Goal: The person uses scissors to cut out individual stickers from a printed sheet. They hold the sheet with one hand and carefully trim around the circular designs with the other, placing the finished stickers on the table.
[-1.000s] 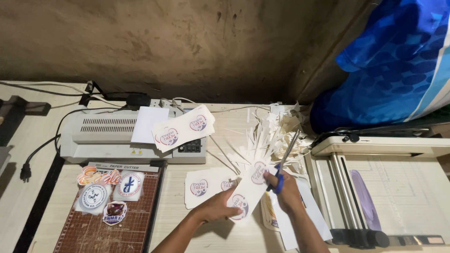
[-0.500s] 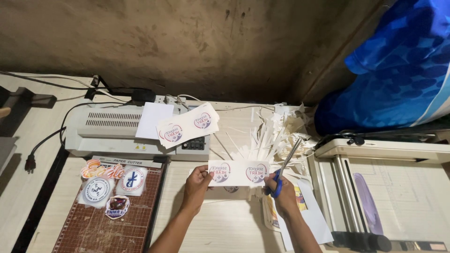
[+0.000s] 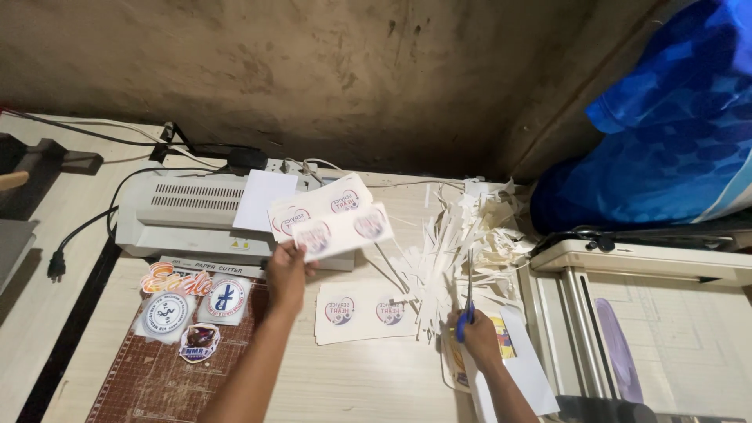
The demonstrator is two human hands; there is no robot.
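My left hand [image 3: 287, 272] holds a white strip with two round printed stickers [image 3: 341, 231], lifted over the front of the grey laminator [image 3: 184, 215]. Under it, more sticker sheets [image 3: 321, 204] lie on the laminator. My right hand [image 3: 475, 335] grips blue-handled scissors [image 3: 467, 307], blades pointing up into a heap of white paper offcuts [image 3: 462, 239]. Between my hands, a stack of sticker strips [image 3: 365, 312] lies flat on the table.
A brown cutting mat [image 3: 157, 376] at the lower left carries several cut-out stickers [image 3: 184, 301]. Black cables [image 3: 86, 223] run left of the laminator. A paper trimmer [image 3: 650, 329] stands at the right, under a blue cloth [image 3: 666, 133].
My left hand has carried the cut strip up and left toward the laminator. My right hand with the scissors has dropped to the table beside the offcuts.
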